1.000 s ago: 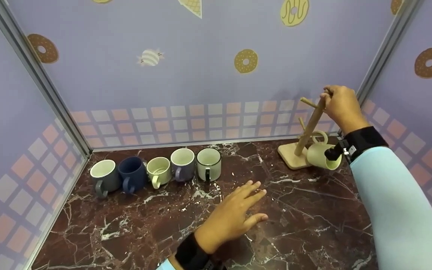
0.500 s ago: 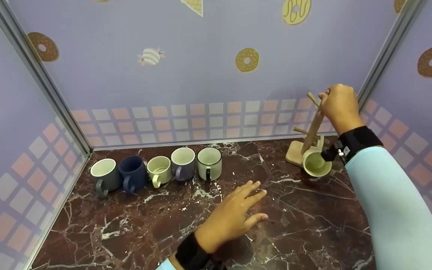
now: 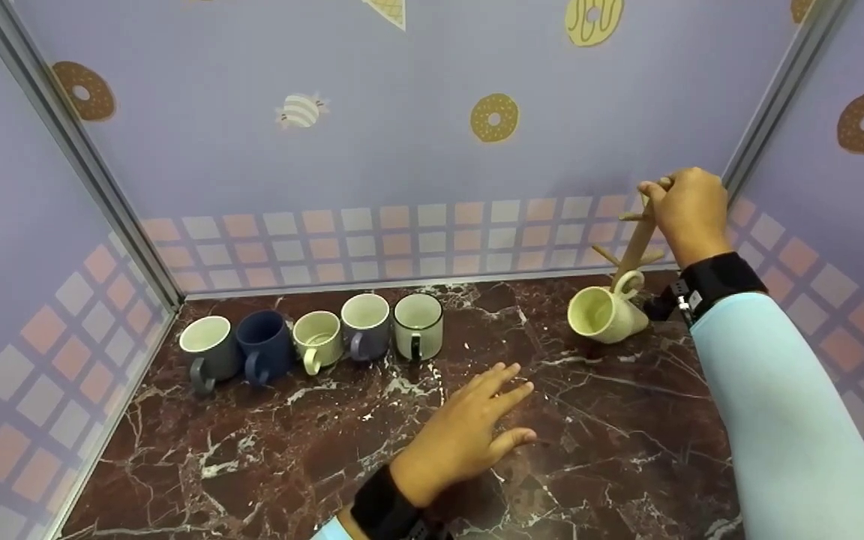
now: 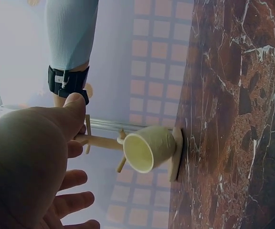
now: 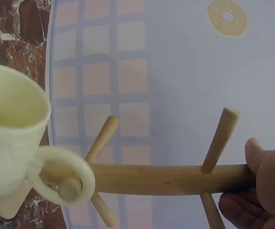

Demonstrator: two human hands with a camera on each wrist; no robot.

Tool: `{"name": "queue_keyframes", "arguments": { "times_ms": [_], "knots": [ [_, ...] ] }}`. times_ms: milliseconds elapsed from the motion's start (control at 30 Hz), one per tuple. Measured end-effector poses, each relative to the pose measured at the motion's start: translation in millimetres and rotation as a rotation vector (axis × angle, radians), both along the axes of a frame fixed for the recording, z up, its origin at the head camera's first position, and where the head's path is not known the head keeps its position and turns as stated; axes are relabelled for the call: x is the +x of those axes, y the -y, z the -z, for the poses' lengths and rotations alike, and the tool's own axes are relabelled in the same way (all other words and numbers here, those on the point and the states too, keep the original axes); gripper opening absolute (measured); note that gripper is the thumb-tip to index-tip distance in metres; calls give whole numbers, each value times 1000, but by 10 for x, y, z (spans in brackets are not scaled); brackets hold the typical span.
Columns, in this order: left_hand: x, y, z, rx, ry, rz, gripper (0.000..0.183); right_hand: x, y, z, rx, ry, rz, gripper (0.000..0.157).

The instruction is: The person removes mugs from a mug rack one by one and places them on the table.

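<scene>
At the back right of the table, my right hand (image 3: 691, 214) grips the top of a wooden mug tree (image 5: 142, 179). A pale yellow-green mug (image 3: 598, 313) hangs by its handle from a low peg of that tree, its mouth facing left and forward. The other pegs in the right wrist view carry nothing. My left hand (image 3: 466, 433) is over the front middle of the table with spread fingers, holding nothing. In the left wrist view the mug covers part of the tree's base (image 4: 177, 155).
To the left stands a row of upright mugs: grey (image 3: 211, 352), dark blue (image 3: 263, 346), pale yellow (image 3: 318, 341), purple-grey (image 3: 366, 326) and white with a black rim (image 3: 418, 326). Patterned walls close in the marbled table (image 3: 289, 465) at the back and sides.
The mug tree has turned under my right hand. Its hanging mug has swung from the right side round to the front left. My left hand has stayed in place.
</scene>
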State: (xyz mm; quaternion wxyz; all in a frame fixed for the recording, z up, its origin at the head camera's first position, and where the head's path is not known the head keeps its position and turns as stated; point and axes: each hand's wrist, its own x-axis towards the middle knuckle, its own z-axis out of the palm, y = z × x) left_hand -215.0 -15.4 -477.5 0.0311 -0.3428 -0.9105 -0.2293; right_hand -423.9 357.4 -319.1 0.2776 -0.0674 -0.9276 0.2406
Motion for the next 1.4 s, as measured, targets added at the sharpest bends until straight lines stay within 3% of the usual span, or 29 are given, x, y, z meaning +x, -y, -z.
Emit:
{"name": "queue_keyframes", "arguments": {
  "times_ms": [367,633,833,967,1100,1233,1400],
  "knots": [
    [4,2,9,14,-2,-11,70,54,27,22,-50,7,1,51],
    [-8,16,11,29,7,-17,70,232,76,203,-144,-173,23,43],
    [-24,37,-14,23,22,-30,70,422,161,525,-333,-339,33,37],
    [-31,59,-27,27,10,-37,69,520,227,809,-519,-350,74,32],
    [-38,73,-30,30,-6,-35,69,589,232,1135,-612,-351,102,32],
    [-45,74,-24,41,-7,-33,67,638,191,1450,-635,-302,125,41],
    [-48,77,-28,35,5,-40,68,668,84,1721,-682,-75,79,81]
  ]
}}
